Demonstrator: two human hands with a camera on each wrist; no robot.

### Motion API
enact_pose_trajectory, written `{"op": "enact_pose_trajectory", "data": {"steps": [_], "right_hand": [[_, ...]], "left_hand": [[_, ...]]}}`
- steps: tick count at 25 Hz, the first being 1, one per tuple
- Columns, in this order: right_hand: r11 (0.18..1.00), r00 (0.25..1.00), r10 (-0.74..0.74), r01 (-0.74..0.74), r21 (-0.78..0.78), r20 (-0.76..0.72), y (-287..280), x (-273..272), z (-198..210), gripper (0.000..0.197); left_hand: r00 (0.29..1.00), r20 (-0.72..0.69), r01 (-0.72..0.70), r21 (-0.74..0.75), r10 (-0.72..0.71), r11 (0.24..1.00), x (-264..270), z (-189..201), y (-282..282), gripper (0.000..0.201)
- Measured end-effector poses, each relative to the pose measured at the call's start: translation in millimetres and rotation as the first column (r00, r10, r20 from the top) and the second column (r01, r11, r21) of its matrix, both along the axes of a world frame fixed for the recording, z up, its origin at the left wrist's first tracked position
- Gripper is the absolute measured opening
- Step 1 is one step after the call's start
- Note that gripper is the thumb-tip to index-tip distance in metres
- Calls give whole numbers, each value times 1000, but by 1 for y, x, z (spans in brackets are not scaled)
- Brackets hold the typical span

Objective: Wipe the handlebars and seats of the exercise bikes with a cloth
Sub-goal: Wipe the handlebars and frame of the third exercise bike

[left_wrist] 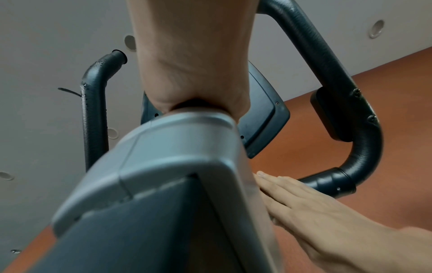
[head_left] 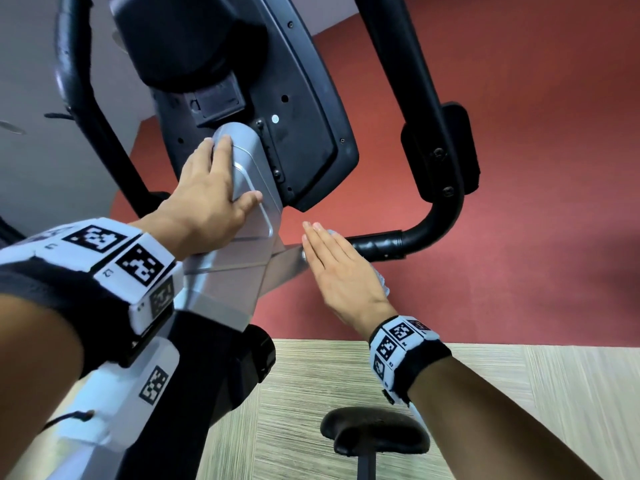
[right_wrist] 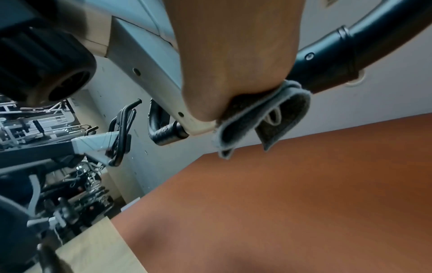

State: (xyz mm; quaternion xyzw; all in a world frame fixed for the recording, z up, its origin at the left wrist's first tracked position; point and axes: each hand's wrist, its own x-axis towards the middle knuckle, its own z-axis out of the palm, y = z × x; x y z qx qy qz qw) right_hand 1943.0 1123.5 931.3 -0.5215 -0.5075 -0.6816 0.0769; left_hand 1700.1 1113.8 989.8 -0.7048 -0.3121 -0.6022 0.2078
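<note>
In the head view the bike's silver post [head_left: 249,237] rises to a black console [head_left: 294,116], with black handlebars curving out on either side. My left hand [head_left: 214,188] rests on top of the post, fingers straight along one side and thumb across the front; the left wrist view shows the palm [left_wrist: 194,64] seated on it. My right hand [head_left: 332,265] lies flat with straight fingers, pressing a grey cloth [head_left: 381,278] against the right handlebar [head_left: 377,245] where it meets the post. From the right wrist, the folded cloth [right_wrist: 268,118] hangs below the palm [right_wrist: 233,55]. A black seat [head_left: 374,431] sits below.
The left handlebar [head_left: 79,109] curves up at far left. A black knob [head_left: 259,351] sticks out of the post lower down. A red surface [head_left: 519,168] and striped wood-grain flooring [head_left: 485,393] lie behind. More exercise bikes [right_wrist: 117,133] stand in a row beyond.
</note>
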Motion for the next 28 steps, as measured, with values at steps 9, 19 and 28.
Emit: {"op": "enact_pose_trajectory", "data": {"steps": [9,19,28], "right_hand": [[988,998,61,-57,146,-24,-16,39,-6,70],[984,968,125,-93,154,-217,10,0,11,69],[937,961,273,-258,236,-31,-23,64,-8,62]], "left_hand": [[1000,2,13,-5,-13,1000,0,0,1,92],[1000,2,15,-24,-15,1000,1,0,-2,91],[1000,12,25,-17,-24,1000,1,-1,-3,91]]}}
